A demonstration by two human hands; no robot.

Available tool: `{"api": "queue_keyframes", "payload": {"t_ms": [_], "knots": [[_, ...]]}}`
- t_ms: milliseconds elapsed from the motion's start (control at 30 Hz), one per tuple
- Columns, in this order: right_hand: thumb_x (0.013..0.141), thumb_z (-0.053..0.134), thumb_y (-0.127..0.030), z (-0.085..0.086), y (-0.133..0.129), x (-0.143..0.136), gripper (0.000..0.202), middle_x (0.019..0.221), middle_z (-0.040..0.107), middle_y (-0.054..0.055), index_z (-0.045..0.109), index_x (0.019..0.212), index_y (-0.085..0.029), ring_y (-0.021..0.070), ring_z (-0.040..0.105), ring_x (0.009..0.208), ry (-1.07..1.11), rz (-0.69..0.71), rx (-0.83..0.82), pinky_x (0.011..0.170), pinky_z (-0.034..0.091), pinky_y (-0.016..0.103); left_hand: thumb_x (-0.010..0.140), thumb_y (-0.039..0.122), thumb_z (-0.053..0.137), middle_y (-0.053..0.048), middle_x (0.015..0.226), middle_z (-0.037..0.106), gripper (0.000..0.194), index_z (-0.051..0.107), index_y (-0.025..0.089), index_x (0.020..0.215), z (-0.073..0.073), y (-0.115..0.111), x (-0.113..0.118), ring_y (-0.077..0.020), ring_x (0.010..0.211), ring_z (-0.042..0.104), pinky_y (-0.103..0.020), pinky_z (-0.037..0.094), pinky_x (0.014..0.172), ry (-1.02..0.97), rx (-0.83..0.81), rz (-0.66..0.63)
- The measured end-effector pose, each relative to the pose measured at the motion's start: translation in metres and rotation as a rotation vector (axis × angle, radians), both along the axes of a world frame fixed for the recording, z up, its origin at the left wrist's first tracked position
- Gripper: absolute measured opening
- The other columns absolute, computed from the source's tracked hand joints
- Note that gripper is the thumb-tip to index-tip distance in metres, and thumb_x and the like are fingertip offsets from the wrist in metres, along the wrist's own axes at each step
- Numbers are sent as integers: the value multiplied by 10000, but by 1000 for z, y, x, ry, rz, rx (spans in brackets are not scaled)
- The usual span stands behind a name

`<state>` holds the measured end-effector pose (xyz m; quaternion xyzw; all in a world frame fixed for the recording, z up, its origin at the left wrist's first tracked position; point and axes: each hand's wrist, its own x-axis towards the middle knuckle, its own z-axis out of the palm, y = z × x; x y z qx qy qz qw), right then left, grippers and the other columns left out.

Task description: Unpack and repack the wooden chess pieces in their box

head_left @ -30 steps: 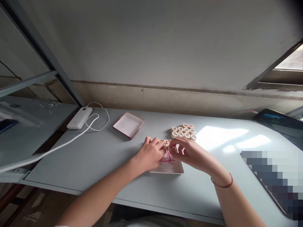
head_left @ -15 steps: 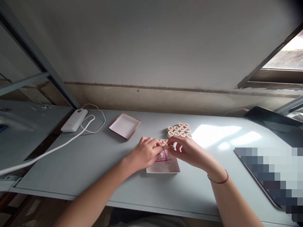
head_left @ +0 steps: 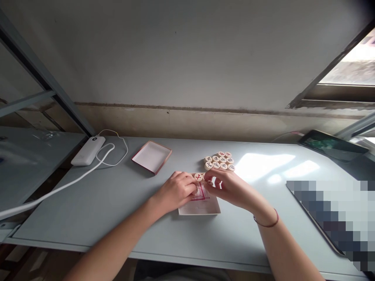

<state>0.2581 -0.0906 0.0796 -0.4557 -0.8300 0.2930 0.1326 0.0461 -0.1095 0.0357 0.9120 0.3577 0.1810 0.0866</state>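
A shallow open box [head_left: 202, 208] lies near the middle of the desk, with pink lines on its inner bottom. Along its far edge sits a round wooden piece [head_left: 198, 177] with a red character. My left hand [head_left: 180, 189] is at the box's left side, fingers curled and pressed together beside that piece; what they hold, if anything, is hidden. Between thumb and fingers, my right hand [head_left: 224, 184] grips another round piece [head_left: 208, 182] over the box's far right part. Just beyond it, several round pieces [head_left: 219, 160] with black and red characters stand grouped in rows.
The box lid [head_left: 151, 157] lies open side up to the left. A white power bank [head_left: 88, 151] and its cable [head_left: 73, 180] are at the far left. At the back right lies a dark tablet [head_left: 331, 142]; a blurred-out flat device [head_left: 331, 218] is at the right.
The whole view has shifted slightly, and the dark tablet's screen now shows a green picture. Both hands keep nearly the same place at the box.
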Motion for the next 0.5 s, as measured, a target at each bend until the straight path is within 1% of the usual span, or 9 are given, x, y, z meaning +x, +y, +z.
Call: {"api": "queue_keyframes", "payload": {"t_ms": [100, 167, 233, 300, 400, 500], "knots": [[850, 537, -285, -1, -2, -4, 98, 778, 623, 20, 607, 836, -219, 149, 584, 684, -4, 22, -2, 587, 453, 258, 871, 184, 573, -14, 1115, 652, 97, 613, 198, 783, 3, 0, -3, -211, 1039, 531, -364, 400, 846, 42, 9, 52], [853, 550, -278, -3, -4, -9, 89, 774, 620, 17, 614, 849, -217, 144, 573, 668, -8, 47, 1, 586, 445, 255, 842, 255, 633, -32, 1102, 638, 60, 621, 201, 818, 4, 1, -6, -222, 1043, 528, -369, 414, 859, 26, -26, 91], [871, 554, -294, -6, -6, -16, 103, 790, 627, 20, 619, 869, -215, 142, 569, 664, -20, 71, 29, 591, 434, 256, 809, 320, 676, -56, 1104, 618, 155, 623, 201, 894, 4, 2, -10, -231, 1064, 529, -369, 435, 888, -5, -76, 135], [884, 557, -307, -11, -8, -23, 118, 847, 643, 34, 625, 881, -210, 146, 577, 673, -71, 73, 91, 587, 416, 257, 786, 349, 695, -76, 1167, 587, 280, 609, 208, 1013, 3, 4, -14, -237, 1105, 527, -367, 450, 921, -32, -124, 170], [879, 568, -285, -17, -11, -29, 100, 920, 654, 58, 628, 875, -205, 151, 593, 672, -193, 64, 191, 545, 366, 249, 794, 350, 669, -92, 1286, 528, 463, 530, 232, 1219, 1, 6, -19, -244, 1159, 525, -374, 465, 947, -45, -193, 205], [854, 587, -259, -20, -12, -29, 100, 877, 660, 54, 608, 938, -209, 153, 590, 627, -295, 68, 231, 486, 294, 238, 817, 299, 614, -89, 1332, 512, 549, 450, 237, 1337, -1, 7, -21, -240, 1183, 530, -369, 465, 969, -54, -271, 220]]}}
